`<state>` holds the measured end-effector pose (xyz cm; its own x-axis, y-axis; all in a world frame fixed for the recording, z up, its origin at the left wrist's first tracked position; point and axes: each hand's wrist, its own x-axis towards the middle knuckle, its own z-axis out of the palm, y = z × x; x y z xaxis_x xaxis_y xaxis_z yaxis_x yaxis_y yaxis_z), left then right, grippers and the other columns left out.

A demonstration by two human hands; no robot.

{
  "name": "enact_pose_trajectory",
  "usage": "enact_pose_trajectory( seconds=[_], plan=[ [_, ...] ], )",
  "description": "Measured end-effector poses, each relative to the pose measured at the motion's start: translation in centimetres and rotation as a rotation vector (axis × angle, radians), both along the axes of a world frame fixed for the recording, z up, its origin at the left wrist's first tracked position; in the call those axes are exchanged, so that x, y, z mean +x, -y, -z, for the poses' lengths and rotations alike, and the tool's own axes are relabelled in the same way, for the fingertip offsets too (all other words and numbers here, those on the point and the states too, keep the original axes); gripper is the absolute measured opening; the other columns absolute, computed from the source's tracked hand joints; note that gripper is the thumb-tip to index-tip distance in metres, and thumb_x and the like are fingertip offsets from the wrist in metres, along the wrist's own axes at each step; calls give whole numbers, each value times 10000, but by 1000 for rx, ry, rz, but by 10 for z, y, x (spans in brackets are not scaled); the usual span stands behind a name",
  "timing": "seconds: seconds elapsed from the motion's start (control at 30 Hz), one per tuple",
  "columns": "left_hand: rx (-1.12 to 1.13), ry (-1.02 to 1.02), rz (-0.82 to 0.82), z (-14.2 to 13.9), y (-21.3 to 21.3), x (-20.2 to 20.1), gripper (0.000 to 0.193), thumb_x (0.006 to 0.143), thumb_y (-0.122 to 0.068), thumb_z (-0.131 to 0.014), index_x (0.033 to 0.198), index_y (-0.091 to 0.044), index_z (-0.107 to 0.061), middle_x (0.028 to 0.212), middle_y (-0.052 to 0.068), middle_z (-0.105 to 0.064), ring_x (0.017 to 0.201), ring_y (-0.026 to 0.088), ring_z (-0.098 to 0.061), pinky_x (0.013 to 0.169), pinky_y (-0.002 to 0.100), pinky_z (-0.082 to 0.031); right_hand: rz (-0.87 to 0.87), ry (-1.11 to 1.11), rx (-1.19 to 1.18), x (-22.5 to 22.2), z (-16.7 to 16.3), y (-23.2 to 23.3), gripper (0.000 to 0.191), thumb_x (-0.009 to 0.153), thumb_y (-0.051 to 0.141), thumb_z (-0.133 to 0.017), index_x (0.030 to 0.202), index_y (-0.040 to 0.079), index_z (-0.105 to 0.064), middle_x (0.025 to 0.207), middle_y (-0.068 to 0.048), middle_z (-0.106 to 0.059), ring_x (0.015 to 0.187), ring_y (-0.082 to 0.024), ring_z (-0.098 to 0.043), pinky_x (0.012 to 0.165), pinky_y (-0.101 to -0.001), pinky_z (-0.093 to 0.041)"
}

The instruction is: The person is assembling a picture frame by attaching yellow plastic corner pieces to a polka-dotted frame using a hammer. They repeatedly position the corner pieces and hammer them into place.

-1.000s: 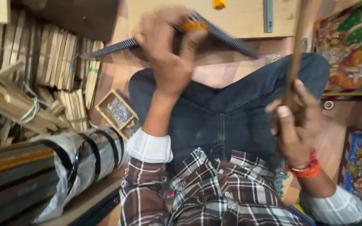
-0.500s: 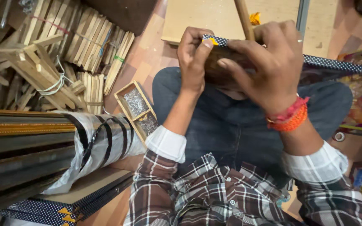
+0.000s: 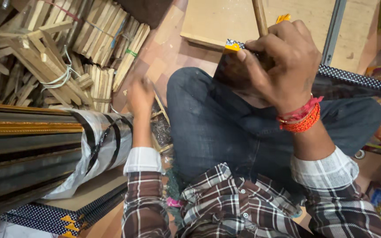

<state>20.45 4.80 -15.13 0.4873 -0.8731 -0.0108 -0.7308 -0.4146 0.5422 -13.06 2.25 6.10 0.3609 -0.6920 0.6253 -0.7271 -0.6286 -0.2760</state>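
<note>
While the head camera looked straight down at my lap, my right hand (image 3: 283, 59) was wrapped around a wooden handle (image 3: 259, 16) that stuck up toward the top of the view, fingers curled tight, fist sitting on the corner of a dark picture frame (image 3: 353, 79) with a dotted edge. That frame lay across my right knee, its yellow corner piece (image 3: 232, 47) just under my fingertips, and its long side ran off to the right edge. A red and orange thread band (image 3: 300, 119) sat on that wrist. My left hand (image 3: 141, 94) was down at my left side, over a small wooden tray of nails (image 3: 160, 128) on the floor; it was motion-blurred, so I couldn't tell whether it was gripping anything. Beside that arm lay a stack of long frame mouldings (image 3: 27, 145) with a plastic-wrapped end (image 3: 98, 141). Bundles of tied wooden sticks (image 3: 58, 57) were piled at upper left. A pale board (image 3: 212, 22) lay on the floor beyond my knees, with a metal strip (image 3: 334, 31) across it.
</note>
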Motion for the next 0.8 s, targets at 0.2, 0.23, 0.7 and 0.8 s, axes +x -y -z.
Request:
enact_pose_trajectory(
  seconds=[0.2,0.23,0.7,0.8],
  plan=[
    [323,12,158,59,-30,18,189,816,-122,-650,968,-110,-763,960,202,-739,938,400,-715,802,504,-547,2,-13,35,1,-2,1,193,921,164,-877,917,38,-731,877,-91,-565,853,-277,-547,765,-399,-429],
    [341,11,171,59,-28,17,184,809,-115,-659,960,-109,-764,974,201,-740,955,392,-715,810,499,-548,5,-15,36,0,-2,1,202,926,168,-883,914,36,-732,872,-94,-563,848,-280,-545,768,-404,-427],
    [-404,-234,71,19,-28,4,143,896,11,-684,1034,-22,-705,936,128,-742,836,230,-718,765,339,-556,3,-20,36,0,-2,-2,211,930,180,-874,911,33,-723,855,-94,-549,843,-282,-538,760,-404,-422],
    [-468,-423,109,-28,-4,-20,254,847,29,-657,1081,-27,-738,997,86,-764,851,155,-719,773,276,-573,-6,-10,21,1,-1,-2,215,933,185,-874,916,36,-720,861,-89,-548,844,-275,-539,767,-402,-422]
  ],
)
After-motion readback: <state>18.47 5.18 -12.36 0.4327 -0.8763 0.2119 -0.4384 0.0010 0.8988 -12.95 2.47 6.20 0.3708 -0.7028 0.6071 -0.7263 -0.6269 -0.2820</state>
